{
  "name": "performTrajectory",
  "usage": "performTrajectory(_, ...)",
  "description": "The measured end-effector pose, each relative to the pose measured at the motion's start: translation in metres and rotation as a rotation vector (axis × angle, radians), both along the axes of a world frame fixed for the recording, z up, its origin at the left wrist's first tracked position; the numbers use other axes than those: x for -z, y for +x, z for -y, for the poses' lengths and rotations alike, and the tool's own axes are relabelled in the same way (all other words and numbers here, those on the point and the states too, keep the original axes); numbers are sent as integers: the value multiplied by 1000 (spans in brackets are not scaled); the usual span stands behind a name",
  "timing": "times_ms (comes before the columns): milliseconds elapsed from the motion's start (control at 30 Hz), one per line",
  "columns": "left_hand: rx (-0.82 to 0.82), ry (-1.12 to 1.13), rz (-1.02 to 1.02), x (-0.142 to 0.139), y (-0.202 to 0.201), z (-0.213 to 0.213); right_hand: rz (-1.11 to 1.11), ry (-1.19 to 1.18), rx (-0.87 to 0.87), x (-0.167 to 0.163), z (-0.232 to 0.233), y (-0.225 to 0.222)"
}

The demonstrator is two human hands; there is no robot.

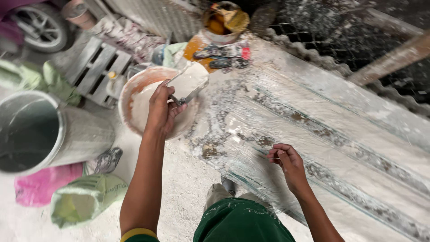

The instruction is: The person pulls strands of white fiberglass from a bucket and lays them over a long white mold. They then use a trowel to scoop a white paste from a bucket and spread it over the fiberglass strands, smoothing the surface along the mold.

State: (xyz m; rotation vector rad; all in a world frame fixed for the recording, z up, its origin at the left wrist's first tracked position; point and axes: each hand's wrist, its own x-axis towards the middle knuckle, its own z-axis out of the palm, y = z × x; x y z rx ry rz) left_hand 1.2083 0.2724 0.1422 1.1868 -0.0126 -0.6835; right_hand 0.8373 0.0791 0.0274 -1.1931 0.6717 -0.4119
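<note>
A scoop (pixel 188 83) loaded with white paste is held in the grip of the left hand (pixel 162 110), above a plaster-smeared basin (pixel 134 101). The right hand (pixel 286 163), fingers curled and holding nothing, is rested on the plastic-covered long mould (pixel 340 134).

Pretty soft, even daylight in here with barely any hard shadows, though the clear plastic film (pixel 251 121) stretched over the long white moulded slab (pixel 358 134) throws streaky glare, the top right corner goes dark and murky, and the edges bend like a wide-angle lens.
</note>
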Motion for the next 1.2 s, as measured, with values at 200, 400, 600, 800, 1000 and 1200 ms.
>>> performTrajectory(200, 234, -91, -53, 8, -40, 109, -11, -1, 222, -2, 14, -57)
performTrajectory(400, 366, -103, -132, 69, -69, 215, -111, -8, 485, 0, 16, -117)
performTrajectory(600, 406, 5, -31, 144, -64, 272, -46, 53, 699, 17, 9, -173)
performTrajectory(800, 397, 47, 137, 193, -39, 290, -55, 109, 825, 34, 2, -200)
performTrajectory(1000, 360, 165, 331, 201, -25, 290, -58, 115, 802, 34, 4, -188)
performTrajectory(1200, 370, 163, 349, 195, -23, 288, -46, 92, 755, 25, 11, -172)
